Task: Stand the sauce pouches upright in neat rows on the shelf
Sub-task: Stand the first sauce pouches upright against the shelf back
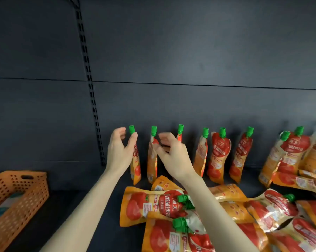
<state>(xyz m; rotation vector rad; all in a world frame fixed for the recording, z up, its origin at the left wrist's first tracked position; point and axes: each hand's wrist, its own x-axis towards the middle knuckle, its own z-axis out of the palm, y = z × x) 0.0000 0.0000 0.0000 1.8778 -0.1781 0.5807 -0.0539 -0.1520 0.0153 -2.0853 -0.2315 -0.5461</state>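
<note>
Six tomato sauce pouches [219,153] stand in a row against the back of the shelf [80,206]. More lean at the far right, and a loose heap of pouches [139,204] lies flat in front.

The left hand [120,148] has its thumb against the neck of the leftmost pouch [136,166], with its fingers [121,131] spread clear of the cap. The right hand [171,153] hovers at the second pouch [151,160], fingers loosely curled and apart, clamped on nothing visible.

The pouches look soft, glossy and bottom-heavy, so they would likely sag or slip if squeezed mid-body. The stiff neck just under the green cap [132,129] seems the surest hold, with the gusset base pressed flat. An orange perforated basket [17,193] sits at the left.
</note>
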